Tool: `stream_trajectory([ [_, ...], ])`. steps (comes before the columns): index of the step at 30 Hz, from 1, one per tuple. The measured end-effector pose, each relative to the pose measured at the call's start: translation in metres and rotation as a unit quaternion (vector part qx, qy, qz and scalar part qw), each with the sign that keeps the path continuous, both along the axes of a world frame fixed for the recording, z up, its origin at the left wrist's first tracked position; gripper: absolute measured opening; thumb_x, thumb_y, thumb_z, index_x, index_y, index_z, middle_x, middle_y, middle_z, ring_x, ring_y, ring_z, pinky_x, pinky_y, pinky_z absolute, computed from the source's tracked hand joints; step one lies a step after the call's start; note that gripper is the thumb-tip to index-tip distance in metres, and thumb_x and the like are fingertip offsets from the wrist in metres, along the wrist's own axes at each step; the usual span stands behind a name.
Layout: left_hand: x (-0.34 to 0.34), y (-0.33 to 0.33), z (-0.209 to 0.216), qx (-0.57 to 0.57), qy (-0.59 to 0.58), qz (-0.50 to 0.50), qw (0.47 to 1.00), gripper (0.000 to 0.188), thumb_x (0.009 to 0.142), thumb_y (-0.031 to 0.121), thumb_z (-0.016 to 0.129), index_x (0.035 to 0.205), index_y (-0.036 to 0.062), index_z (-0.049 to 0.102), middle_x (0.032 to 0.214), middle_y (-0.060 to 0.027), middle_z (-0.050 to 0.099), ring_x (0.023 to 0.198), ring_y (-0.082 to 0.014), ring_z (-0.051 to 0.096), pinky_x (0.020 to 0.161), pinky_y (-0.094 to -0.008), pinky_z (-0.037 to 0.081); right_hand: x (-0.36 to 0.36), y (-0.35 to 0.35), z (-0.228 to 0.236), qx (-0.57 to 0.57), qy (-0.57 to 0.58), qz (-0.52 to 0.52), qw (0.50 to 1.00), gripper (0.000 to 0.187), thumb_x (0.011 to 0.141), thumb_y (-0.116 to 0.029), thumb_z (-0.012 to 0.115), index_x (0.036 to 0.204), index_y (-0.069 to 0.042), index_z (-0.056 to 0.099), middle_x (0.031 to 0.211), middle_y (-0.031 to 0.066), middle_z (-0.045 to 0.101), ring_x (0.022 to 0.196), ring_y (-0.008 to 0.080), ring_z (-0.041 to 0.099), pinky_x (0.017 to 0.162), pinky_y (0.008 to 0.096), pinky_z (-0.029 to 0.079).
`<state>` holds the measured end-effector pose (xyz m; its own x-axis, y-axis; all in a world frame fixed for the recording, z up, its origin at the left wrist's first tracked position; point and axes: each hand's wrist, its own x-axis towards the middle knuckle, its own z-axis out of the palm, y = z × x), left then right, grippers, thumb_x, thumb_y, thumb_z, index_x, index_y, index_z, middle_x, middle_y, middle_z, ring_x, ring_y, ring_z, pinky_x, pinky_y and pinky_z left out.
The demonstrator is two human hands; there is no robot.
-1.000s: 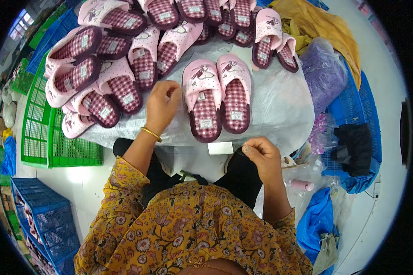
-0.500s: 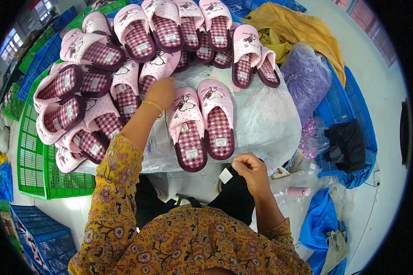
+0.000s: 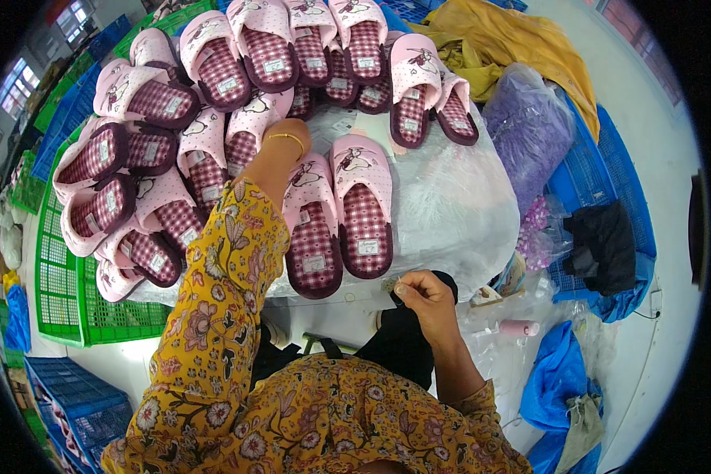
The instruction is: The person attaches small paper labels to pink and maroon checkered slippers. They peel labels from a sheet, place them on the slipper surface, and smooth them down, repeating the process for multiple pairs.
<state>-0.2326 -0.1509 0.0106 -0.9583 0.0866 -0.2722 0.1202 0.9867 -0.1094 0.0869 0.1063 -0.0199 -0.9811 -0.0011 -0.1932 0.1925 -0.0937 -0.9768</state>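
A pair of pink slippers [image 3: 362, 213] with dark plum soles and checked insoles lies side by side on a plastic-wrapped surface [image 3: 450, 213]. My left arm stretches past the pair's left side. My left hand [image 3: 292, 130], below a yellow bracelet, is just beyond the left slipper's toe, among other slippers; its fingers are hidden. Near the heel of the right slipper, my right hand [image 3: 428, 294] pinches a small hang tag [image 3: 389, 284] between thumb and fingertips. A thin thread seems to hang beside the tag.
Several more pink slippers [image 3: 162, 103] are heaped at the left and back, with another pair [image 3: 415, 87] at the back right. A green crate [image 3: 59, 292] stands at the left. On the right are a purple bagged bundle [image 3: 529, 126], a blue crate [image 3: 632, 213] and yellow cloth [image 3: 529, 39].
My left hand has reached farther forward, its forearm now covering part of the left slipper's edge. The tag in my right hand has turned from its white face. The view has shifted slightly.
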Motion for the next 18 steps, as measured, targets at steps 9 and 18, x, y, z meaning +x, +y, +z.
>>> stream_trajectory([
  [9, -0.007, 0.002, 0.010, -0.018, -0.030, 0.013, 0.999, 0.039, 0.081, 0.026, 0.071, 0.111, 0.0004, 0.070, 0.119, -0.0194, 0.066, 0.109, -0.0343, 0.065, 0.090, -0.0436, 0.054, 0.010, 0.009, -0.001, 0.008, 0.034, -0.012, 0.999, 0.011, 0.090, -0.011, 0.071, 0.092, -0.002, 0.066, 0.083, -0.0042, 0.061, 0.077, 0.0034, 0.052, 0.069, 0.0202, 0.043],
  [18, 0.010, -0.004, 0.033, 0.016, 0.194, -0.071, 0.978, 0.028, 0.086, 0.025, 0.062, 0.106, 0.0078, 0.070, 0.106, -0.0175, 0.069, 0.097, -0.0352, 0.067, 0.084, -0.0469, 0.053, 0.015, 0.013, -0.003, 0.008, 0.048, -0.035, 0.998, 0.011, 0.090, -0.012, 0.071, 0.092, -0.002, 0.066, 0.081, -0.0040, 0.060, 0.074, 0.0035, 0.052, 0.068, 0.0201, 0.044],
])
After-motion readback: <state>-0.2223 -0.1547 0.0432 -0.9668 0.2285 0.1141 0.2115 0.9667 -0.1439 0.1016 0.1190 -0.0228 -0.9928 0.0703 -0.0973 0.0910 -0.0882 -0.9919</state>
